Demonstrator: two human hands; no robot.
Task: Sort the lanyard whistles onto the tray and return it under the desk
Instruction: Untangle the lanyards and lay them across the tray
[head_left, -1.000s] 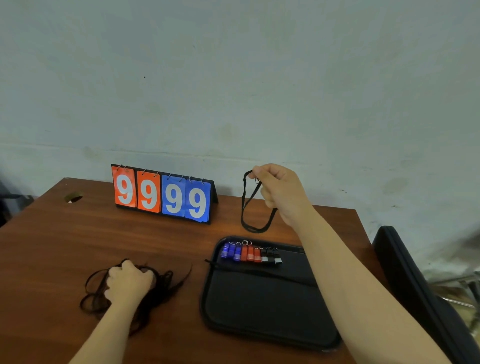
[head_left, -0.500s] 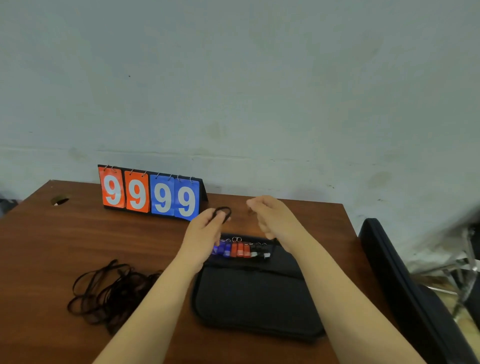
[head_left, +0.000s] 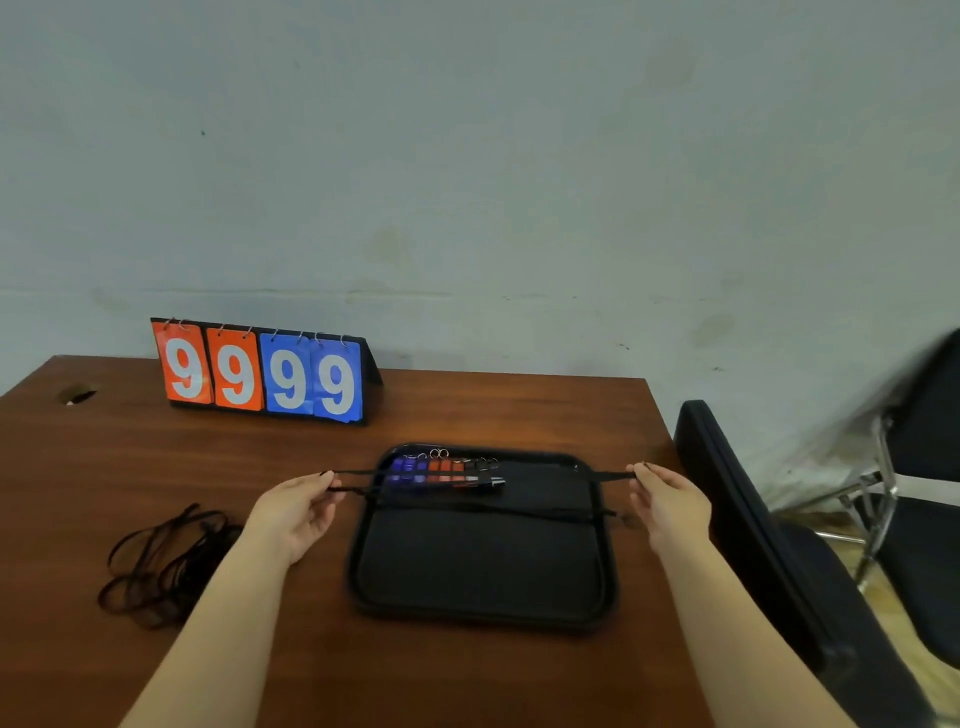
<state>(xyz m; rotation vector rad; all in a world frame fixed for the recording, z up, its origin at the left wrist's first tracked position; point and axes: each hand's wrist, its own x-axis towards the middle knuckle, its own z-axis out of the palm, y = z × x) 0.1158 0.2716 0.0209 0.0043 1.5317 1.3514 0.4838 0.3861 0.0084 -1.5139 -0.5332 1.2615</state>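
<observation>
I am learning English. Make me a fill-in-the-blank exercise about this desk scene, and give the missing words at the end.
1. The left hand and the right hand stretch one lanyard across the black ____.
2. The scoreboard shows the digit ____ four times.
3. The pile of loose lanyards lies on the desk, to the ____ of the tray.
4. The whistles in the row are blue, red and ____.

Missing words: tray; 9; left; black.

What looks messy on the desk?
The black cords lie in a tangled heap on the desk, left of the tray, while the whistles sit in a tidy row. Nothing looks spilled or broken.
</observation>
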